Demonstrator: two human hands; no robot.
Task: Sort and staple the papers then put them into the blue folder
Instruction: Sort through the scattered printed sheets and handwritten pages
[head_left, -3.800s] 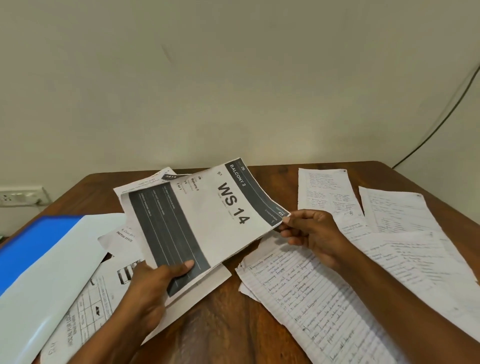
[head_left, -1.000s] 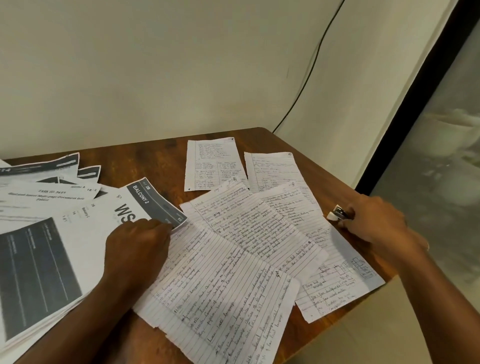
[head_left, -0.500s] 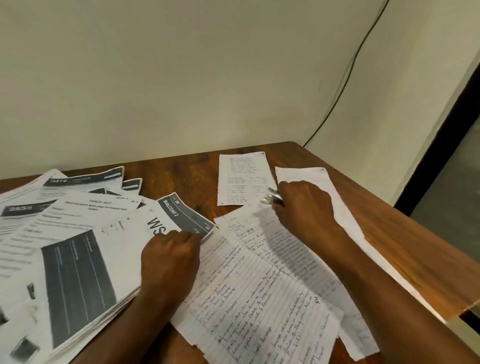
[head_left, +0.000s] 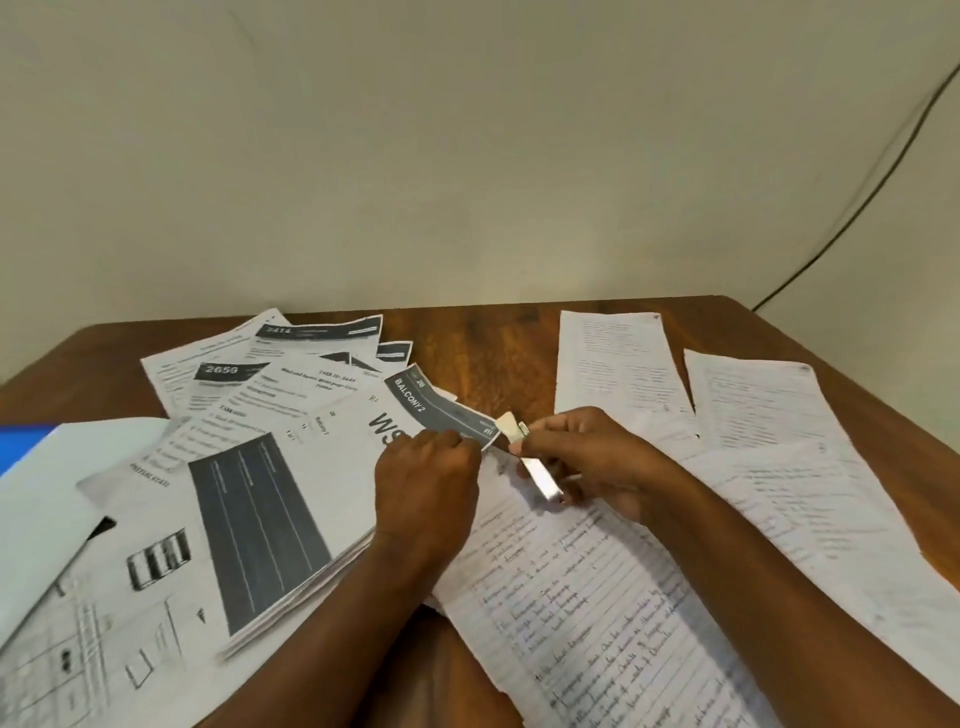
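Printed papers (head_left: 270, 499), gathered into a thick stack, lie on the left half of a brown wooden table (head_left: 498, 353). The top sheet carries a dark panel and a grey corner band reading "BALCONY 2". More printed sheets fan out behind the stack. Handwritten lined pages (head_left: 597, 613) lie overlapping on the right half of the table, spread loose and not squared up. The blue folder (head_left: 21, 447) shows only as a blue sliver at the far left edge, with a pale flap (head_left: 62, 493) beside it lying partly under the printed sheets.

By the look of it, the printed set is sorted and about to be fastened. No staple can be seen in it yet. The handwritten pages seem to be waiting for gathering and stapling, and nothing appears to sit inside the folder, so most of the task is probably left.

The left hand (head_left: 431, 488) reaches in from below, palm down, fingers bent onto the far right corner of the printed stack, pinning it just beside the grey band. The right hand (head_left: 587, 462) comes in from the lower right, fingers curled around a small metal stapler (head_left: 537, 470). The stapler's pale front end points at that same corner and meets the paper edge. Whether the corner is already between the stapler's arms cannot be told.
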